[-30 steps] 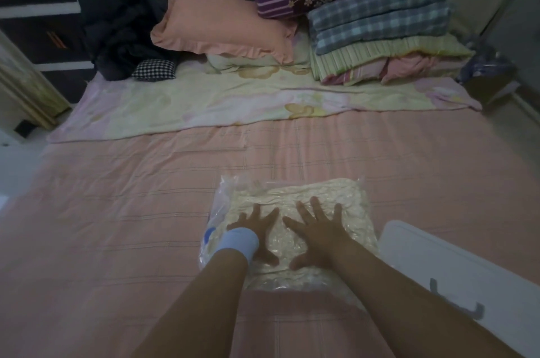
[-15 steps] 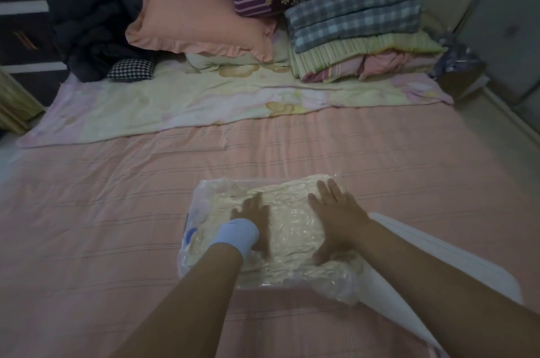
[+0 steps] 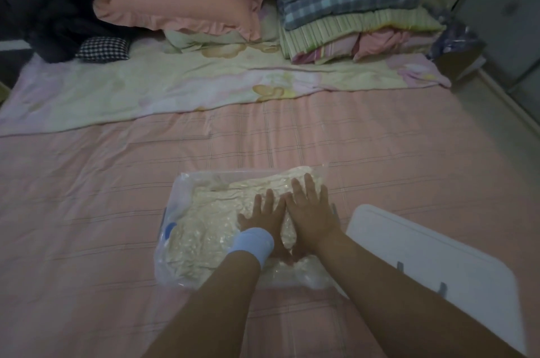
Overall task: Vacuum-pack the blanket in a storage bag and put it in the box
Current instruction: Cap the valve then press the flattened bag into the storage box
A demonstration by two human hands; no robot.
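Observation:
A clear plastic storage bag (image 3: 187, 191) lies flat on the pink bed sheet, with a cream blanket (image 3: 210, 229) crumpled tight inside it. My left hand (image 3: 263, 214), with a light blue band on the wrist, presses flat on the right half of the bag. Beside it my right hand (image 3: 309, 208) presses down with fingers spread, the two hands touching side by side. A white box lid or panel (image 3: 432, 258) lies on the bed just right of the bag.
A floral sheet (image 3: 175, 89) is spread across the far half of the bed. Behind it sit a pink pillow (image 3: 175, 1), a stack of folded blankets (image 3: 350, 13), dark clothing (image 3: 43, 7) and a checked cushion (image 3: 102, 48). The floor shows at right.
My two hands have come together on the right part of the bag, after my right hand sat at its right edge. The view has shifted closer and downward.

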